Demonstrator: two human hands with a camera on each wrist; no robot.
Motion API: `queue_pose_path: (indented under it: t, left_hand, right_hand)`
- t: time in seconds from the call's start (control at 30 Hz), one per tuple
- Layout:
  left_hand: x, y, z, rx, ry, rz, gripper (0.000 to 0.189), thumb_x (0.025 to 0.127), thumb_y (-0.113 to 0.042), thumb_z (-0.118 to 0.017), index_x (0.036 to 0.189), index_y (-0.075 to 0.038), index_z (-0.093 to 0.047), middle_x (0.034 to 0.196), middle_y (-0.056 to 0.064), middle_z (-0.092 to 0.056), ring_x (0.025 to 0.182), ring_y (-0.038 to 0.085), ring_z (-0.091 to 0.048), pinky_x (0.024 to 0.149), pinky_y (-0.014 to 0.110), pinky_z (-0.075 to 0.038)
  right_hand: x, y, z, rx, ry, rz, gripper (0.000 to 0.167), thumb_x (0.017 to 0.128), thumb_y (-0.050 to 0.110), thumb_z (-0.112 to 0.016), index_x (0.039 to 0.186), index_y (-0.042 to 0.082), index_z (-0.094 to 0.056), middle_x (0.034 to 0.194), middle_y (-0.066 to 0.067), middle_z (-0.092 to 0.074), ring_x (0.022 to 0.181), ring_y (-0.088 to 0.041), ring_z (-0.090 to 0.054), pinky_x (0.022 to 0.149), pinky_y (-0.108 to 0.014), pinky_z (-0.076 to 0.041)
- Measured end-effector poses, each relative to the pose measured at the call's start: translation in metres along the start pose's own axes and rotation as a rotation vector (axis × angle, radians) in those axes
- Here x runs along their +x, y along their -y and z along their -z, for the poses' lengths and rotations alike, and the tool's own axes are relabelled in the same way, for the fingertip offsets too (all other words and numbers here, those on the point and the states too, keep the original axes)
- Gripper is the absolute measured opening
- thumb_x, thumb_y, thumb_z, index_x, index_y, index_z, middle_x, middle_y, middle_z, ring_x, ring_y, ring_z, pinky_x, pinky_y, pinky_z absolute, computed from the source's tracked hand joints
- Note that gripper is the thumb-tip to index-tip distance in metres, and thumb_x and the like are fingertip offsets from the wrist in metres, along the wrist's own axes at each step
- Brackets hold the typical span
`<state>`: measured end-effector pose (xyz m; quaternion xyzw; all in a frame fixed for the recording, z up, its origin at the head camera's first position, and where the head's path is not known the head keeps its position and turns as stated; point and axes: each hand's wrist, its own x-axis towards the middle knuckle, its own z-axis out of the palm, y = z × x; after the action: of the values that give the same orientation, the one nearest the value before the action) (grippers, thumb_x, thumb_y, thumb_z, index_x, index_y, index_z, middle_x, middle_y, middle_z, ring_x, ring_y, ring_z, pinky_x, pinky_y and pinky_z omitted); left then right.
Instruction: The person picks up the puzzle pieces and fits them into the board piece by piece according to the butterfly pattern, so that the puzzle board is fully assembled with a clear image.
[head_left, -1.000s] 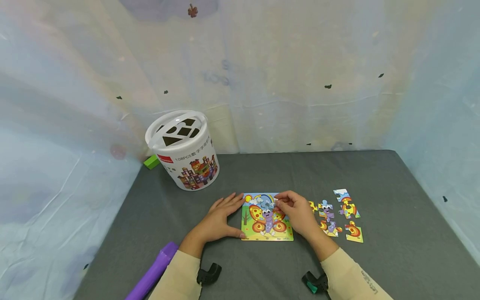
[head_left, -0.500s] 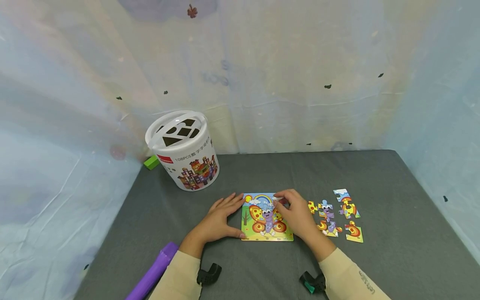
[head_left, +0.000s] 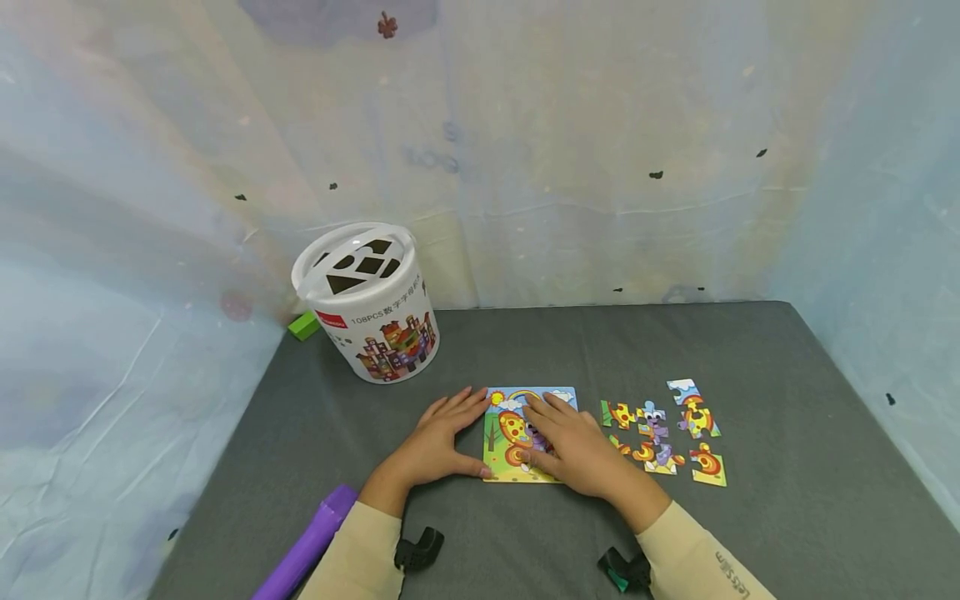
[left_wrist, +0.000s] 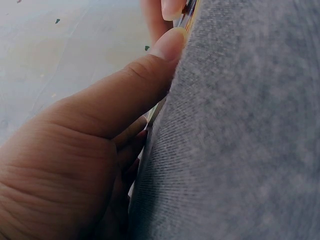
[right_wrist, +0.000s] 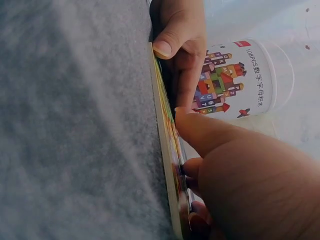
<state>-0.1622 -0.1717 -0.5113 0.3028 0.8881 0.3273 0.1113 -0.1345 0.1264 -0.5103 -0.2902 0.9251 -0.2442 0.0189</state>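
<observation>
In the head view a square butterfly picture puzzle board (head_left: 496,465) lies flat on the grey table, its upper part showing a sun and a rainbow. My left hand (head_left: 435,447) is spread along its left side, fingertips at the top corner and thumb at the bottom corner. Across the right half of the picture rests my right hand (head_left: 583,452), fingers extended, hiding much of the butterfly. The right wrist view shows the board's thin edge (right_wrist: 167,165) side-on with the fingers on its face. Loose puzzle pieces (head_left: 654,423) lie to the right of the right hand.
A white bucket (head_left: 384,333) of blocks with a shape-cutout lid stands at the back left, a green block (head_left: 303,325) behind it. A purple stick-like tube (head_left: 311,533) lies beside the left forearm. More puzzle pieces (head_left: 708,464) lie farther right.
My right hand was bent with its fingertips at the board's upper right; it has moved down and left and now lies flatter over the picture. The left hand has stayed put.
</observation>
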Motion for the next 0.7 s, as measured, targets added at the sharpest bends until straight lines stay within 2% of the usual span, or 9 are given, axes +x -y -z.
queue_pose_path:
  t: [0.2,0.4,0.53,0.63,0.7]
  left_hand:
    - [0.001,0.001,-0.001,-0.007,-0.003,-0.010,0.111,0.083,-0.054,-0.094,0.172,-0.016,-0.039,0.178,0.000,-0.027,0.165,0.024,-0.015,0.129,0.061,-0.004]
    - [0.002,0.000,0.001,-0.002,0.002,-0.007,0.111,0.083,-0.054,-0.094,0.172,-0.017,-0.039,0.178,0.000,-0.028,0.165,0.023,-0.014,0.129,0.060,-0.004]
    - [0.002,0.000,0.002,-0.001,0.002,-0.008,0.111,0.083,-0.054,-0.094,0.171,-0.016,-0.040,0.177,-0.001,-0.028,0.165,0.024,-0.015,0.129,0.060,-0.004]
    - [0.003,-0.001,0.003,-0.005,-0.001,-0.009,0.110,0.082,-0.053,-0.095,0.171,-0.016,-0.040,0.177,0.000,-0.029,0.165,0.025,-0.016,0.128,0.061,-0.004]
    - [0.003,-0.001,0.003,-0.006,-0.001,-0.010,0.111,0.082,-0.053,-0.095,0.171,-0.015,-0.040,0.177,0.000,-0.029,0.165,0.025,-0.016,0.128,0.061,-0.004]
  right_hand:
    - [-0.002,-0.002,-0.002,0.000,-0.001,0.021,0.073,0.108,0.048,-0.068,0.164,0.006,-0.051,0.173,-0.010,-0.037,0.160,-0.039,-0.028,0.105,-0.063,-0.042]
    - [-0.001,-0.003,-0.002,0.053,-0.017,0.010,0.072,0.107,0.050,-0.068,0.164,0.009,-0.052,0.173,-0.009,-0.038,0.160,-0.039,-0.029,0.104,-0.064,-0.041]
    - [0.000,-0.004,-0.001,0.169,-0.057,0.008,0.071,0.108,0.047,-0.068,0.165,0.008,-0.050,0.174,-0.012,-0.035,0.159,-0.041,-0.030,0.108,-0.072,-0.037]
    - [0.000,-0.006,0.004,0.312,-0.114,0.006,0.067,0.110,0.040,-0.067,0.166,0.008,-0.048,0.174,-0.015,-0.034,0.158,-0.042,-0.030,0.114,-0.078,-0.030]
    - [0.000,-0.008,0.008,0.409,-0.167,0.008,0.063,0.111,0.034,-0.067,0.165,0.007,-0.048,0.172,-0.018,-0.037,0.156,-0.043,-0.034,0.116,-0.076,-0.031]
